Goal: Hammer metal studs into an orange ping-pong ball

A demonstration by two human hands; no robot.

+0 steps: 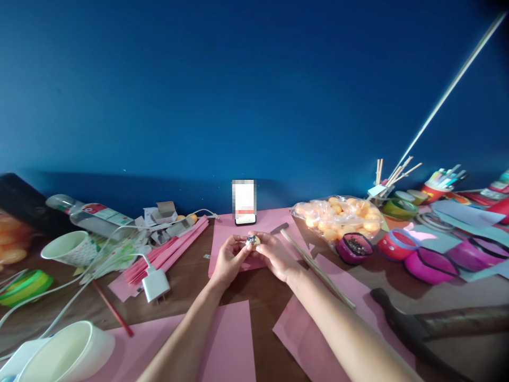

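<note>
Between my two hands is a small round thing (253, 241), part shiny silver and part pale yellow; its kind is too small to make out. My left hand (231, 259) pinches it from the left with thumb and fingers. From the other side, the bent fingers of my right hand (276, 255) close on it too. Both hands are held over pink paper (217, 244) on the brown table. Behind them a phone (245, 204) leans upright against the blue wall. Wooden sticks (314, 265) lie beside my right forearm.
On the right are a clear bag of orange balls (338, 215), a purple bowl of small dark pieces (355, 248) and a hammer (441, 323). To the left lie a white charger (155, 285) with cables, pink strips (170, 254), a plastic bottle (95, 215) and paper cups (66, 246).
</note>
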